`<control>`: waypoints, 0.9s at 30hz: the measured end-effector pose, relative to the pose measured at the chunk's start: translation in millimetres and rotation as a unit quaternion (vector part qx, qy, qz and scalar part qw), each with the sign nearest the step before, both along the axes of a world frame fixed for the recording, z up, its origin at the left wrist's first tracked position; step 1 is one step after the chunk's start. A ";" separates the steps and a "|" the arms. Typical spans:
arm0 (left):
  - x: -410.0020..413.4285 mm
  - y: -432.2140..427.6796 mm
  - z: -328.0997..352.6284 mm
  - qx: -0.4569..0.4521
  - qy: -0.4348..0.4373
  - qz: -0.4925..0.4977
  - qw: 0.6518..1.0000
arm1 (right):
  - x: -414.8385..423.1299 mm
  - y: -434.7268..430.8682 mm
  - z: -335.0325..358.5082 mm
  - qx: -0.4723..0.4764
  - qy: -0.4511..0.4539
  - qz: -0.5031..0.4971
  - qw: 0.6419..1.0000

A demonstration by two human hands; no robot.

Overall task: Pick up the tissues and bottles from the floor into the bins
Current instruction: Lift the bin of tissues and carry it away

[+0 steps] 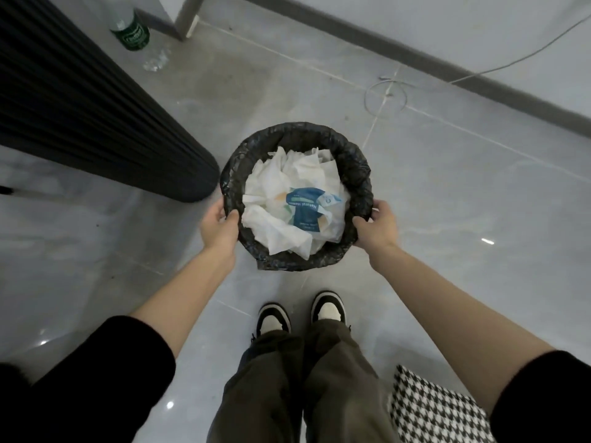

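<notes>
Starting far left: one bottle (129, 28) is seen lying on the floor (447, 193) up in the corner, just beside a dark ribbed column (80, 100) and well apart from the bin (353, 161). So the bottle half of the job is judged not done yet. White writing is printed on its green label, but it's too blurred to be read.

The left hand (219, 230) is clamped on the left side of the bin's rim, thumb hooked over the inner edge, fingers wrapped round the outside of the black liner bag. The bin is heaped right to the top with tissues (281, 233), and a blue-and-white packet (308, 209) is laid on the pile. "Natural" can be made out on it, printed sideways; the rest is too small and creased. The right hand (379, 227) is clamped on the opposite side of the rim in the same way.

Whether the bin is lifted or resting on the floor can't be told from this angle.

If it's meant to be carried over to the bottle, it should be kept dead level, since loose tissues could easily be tipped off a pile that high. The hard rim should be gripped, not just slack bag, or the liner may get pulled off. The pile probably needs to be pressed down before a bottle is added.

Over on the right a thin cable (385, 94) is looped on the floor, best avoided.
</notes>
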State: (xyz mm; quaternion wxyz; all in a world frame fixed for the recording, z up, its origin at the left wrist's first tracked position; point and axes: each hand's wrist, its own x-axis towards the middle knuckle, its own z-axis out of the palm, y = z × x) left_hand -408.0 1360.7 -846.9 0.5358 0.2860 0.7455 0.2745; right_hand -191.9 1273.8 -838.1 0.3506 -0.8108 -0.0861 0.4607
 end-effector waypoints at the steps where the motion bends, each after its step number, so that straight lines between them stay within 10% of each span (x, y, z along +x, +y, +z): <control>1: 11.0 -4.5 16.8 -0.005 -0.004 -0.004 1.000 | 8.9 -6.8 18.5 -0.003 -0.002 -0.011 1.000; 27: 343.0 -60.1 363.0 -0.020 -0.098 -0.340 0.935 | 258.7 -177.1 364.2 0.048 0.030 -0.305 0.951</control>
